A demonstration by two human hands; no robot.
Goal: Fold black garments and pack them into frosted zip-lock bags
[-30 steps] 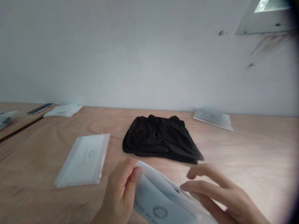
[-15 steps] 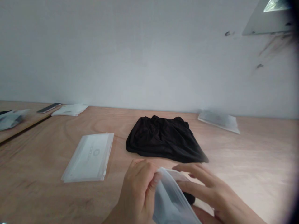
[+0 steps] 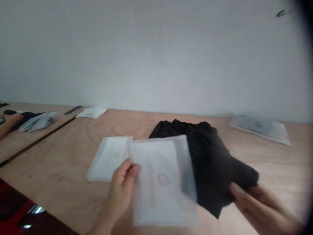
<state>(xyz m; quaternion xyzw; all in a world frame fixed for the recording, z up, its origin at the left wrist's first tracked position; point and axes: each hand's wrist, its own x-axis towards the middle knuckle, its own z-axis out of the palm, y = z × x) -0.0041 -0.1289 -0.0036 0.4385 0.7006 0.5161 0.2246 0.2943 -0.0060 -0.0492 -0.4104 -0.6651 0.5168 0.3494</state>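
My left hand (image 3: 122, 189) pinches the left edge of a frosted plastic zip bag (image 3: 158, 202), held up above the table with a white layer and a faint printed logo showing. My right hand (image 3: 262, 207) grips black fabric (image 3: 241, 171) between thumb and fingers at the lower right. Behind the bag a crumpled black garment (image 3: 202, 132) lies on the table, partly covered. Where the held fabric ends and the garment begins, I cannot tell. A second frosted bag (image 3: 110, 160) with the same kind of logo lies flat to the left.
On the wooden table (image 3: 61, 156), another filled bag (image 3: 261, 127) sits back right. White sheets (image 3: 93, 112) and a dark flat bar (image 3: 74, 110) are back left. Another person's hand (image 3: 11, 122) is at far left, near a clear bag (image 3: 39, 121). A red glossy surface (image 3: 22, 212) shows lower left.
The bag has been raised and turned to face me in my left hand. My right hand has come away from its opening and moved right, now holding black fabric. The view has shifted left.
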